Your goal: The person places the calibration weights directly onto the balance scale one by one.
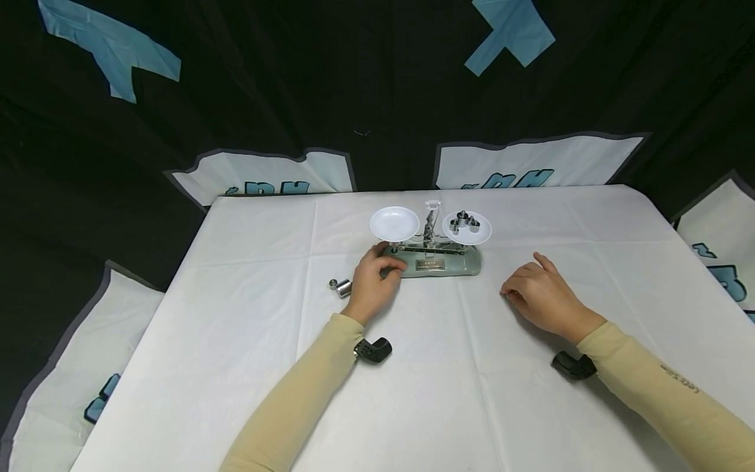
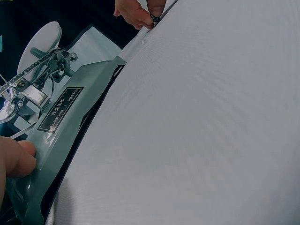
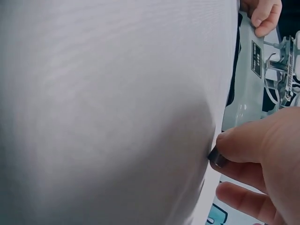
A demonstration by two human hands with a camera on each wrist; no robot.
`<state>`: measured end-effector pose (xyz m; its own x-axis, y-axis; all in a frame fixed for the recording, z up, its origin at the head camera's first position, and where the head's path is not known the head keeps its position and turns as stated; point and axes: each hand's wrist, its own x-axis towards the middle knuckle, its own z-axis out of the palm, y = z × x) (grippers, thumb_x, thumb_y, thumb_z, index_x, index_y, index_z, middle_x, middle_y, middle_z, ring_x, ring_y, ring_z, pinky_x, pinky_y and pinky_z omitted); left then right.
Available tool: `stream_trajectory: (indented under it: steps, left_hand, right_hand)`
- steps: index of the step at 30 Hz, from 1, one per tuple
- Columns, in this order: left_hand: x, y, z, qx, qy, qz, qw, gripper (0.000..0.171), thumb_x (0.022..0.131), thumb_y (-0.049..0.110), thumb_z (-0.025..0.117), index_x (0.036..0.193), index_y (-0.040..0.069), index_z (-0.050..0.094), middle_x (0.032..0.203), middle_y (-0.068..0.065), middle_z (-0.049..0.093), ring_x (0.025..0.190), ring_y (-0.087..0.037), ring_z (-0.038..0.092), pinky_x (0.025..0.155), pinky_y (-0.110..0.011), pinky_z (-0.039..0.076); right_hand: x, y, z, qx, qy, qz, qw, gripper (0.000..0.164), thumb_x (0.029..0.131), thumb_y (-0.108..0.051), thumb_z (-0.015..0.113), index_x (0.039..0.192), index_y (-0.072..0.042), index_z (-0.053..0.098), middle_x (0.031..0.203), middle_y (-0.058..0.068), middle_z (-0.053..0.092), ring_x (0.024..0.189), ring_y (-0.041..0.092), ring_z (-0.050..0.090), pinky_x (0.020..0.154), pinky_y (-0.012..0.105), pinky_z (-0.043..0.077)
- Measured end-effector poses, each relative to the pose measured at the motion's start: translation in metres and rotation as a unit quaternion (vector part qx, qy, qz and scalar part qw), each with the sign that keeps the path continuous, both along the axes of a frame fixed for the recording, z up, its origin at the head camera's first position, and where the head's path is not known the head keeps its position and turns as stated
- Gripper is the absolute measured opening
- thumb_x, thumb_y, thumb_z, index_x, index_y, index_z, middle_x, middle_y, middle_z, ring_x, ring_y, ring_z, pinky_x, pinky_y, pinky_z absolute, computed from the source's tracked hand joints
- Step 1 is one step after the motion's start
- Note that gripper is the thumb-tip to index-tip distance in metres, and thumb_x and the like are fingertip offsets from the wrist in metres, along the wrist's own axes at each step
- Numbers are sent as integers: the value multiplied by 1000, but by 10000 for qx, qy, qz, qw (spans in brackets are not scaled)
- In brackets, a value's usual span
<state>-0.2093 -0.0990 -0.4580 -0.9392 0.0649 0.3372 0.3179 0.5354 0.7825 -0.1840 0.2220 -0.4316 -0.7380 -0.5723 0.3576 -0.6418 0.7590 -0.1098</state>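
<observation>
A green two-pan balance scale (image 1: 454, 264) stands toward the back of the white table. My left hand (image 1: 373, 283) grips the left end of its base, thumb on the front face. The left white pan (image 1: 394, 224) holds nothing; on the right pan (image 1: 485, 231) sit several small metal weights (image 1: 463, 220). To the right of the scale, my right hand (image 1: 541, 296) pinches a small dark metal weight (image 3: 218, 158) between thumb and finger, low over the cloth. Beside the left hand lie a larger metal weight (image 1: 344, 288) and a smaller one (image 1: 333, 284).
A white cloth (image 1: 425, 406) with fold lines covers the table. Black curtain (image 1: 389, 85) with blue tape and white printed panels hangs behind it. Black wrist cameras (image 1: 373, 351) hang under both forearms.
</observation>
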Motion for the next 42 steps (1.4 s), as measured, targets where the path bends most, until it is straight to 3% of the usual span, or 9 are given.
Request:
stream_trajectory:
  steps: [6, 10, 13, 26, 29, 33, 36, 39, 42]
  left_hand:
    - [0, -1, 1, -35, -21, 1, 10000, 19, 85, 3, 62, 93, 3, 79, 145, -23, 57, 140, -40, 50, 121, -51, 37]
    - [-1, -1, 0, -37, 0, 6, 10000, 19, 85, 3, 62, 93, 3, 79, 145, -23, 57, 140, -40, 50, 121, -51, 37]
    - [-1, -1, 0, -40, 31, 0, 10000, 19, 85, 4, 62, 93, 2, 79, 144, -24, 57, 139, -40, 51, 120, -51, 38]
    - [1, -1, 0, -7, -37, -9, 10000, 19, 85, 3, 62, 94, 2, 79, 145, -23, 57, 139, -40, 51, 120, -51, 38]
    - [0, 0, -1, -25, -28, -24, 10000, 19, 85, 3, 62, 94, 2, 79, 145, -23, 57, 139, -40, 51, 120, -51, 38]
    - [0, 0, -1, -34, -18, -24, 10000, 19, 85, 3, 62, 93, 3, 79, 145, -23, 57, 139, -40, 51, 120, -51, 38]
    - [0, 0, 0, -21, -11, -18, 10000, 20, 85, 3, 62, 93, 2, 79, 145, -23, 57, 139, -40, 52, 120, -52, 38]
    - [0, 0, 0, 2, -5, -14, 10000, 19, 85, 3, 62, 93, 2, 79, 145, -23, 57, 139, -40, 52, 120, -51, 38]
    - [1, 0, 0, 16, -1, -21, 10000, 20, 85, 3, 62, 93, 2, 79, 145, -23, 57, 138, -40, 52, 120, -51, 38]
  right_hand:
    - [-2, -2, 3, -418, -624, -309, 9967, 12, 80, 4, 77, 88, -5, 76, 89, 10, 76, 93, 35, 69, 110, 75, 33]
    - [-4, -3, 7, -1062, -1109, -460, 9871, 9, 85, 4, 73, 92, -1, 75, 95, 16, 77, 97, 39, 71, 111, 76, 30]
    - [-5, -5, 11, -1389, -1229, -512, 9813, 9, 86, 6, 70, 93, 1, 74, 96, 18, 77, 99, 40, 71, 113, 76, 29]
    - [-11, -23, 22, -2341, -632, -592, 9684, 11, 82, 7, 72, 90, 1, 76, 89, 19, 77, 90, 40, 73, 113, 70, 36]
    - [-12, -26, 29, -2485, -495, -678, 9650, 11, 82, 8, 73, 90, 1, 76, 88, 20, 77, 75, 32, 71, 115, 68, 37]
    - [-14, -29, 40, -2707, -380, -717, 9592, 11, 82, 8, 73, 90, 1, 76, 88, 22, 76, 42, 8, 46, 116, 66, 37]
    - [-17, -31, 48, -2844, -369, -701, 9554, 10, 83, 7, 72, 91, 2, 76, 90, 23, 76, 35, -2, 29, 118, 65, 36]
    - [-21, -35, 53, -2880, -353, -723, 9542, 9, 85, 4, 71, 93, 2, 76, 92, 23, 76, 35, -3, 31, 119, 62, 37]
    - [-25, -38, 55, -2868, -323, -831, 9538, 10, 86, 2, 71, 94, 1, 77, 95, 21, 77, 49, -1, 42, 97, 38, 56]
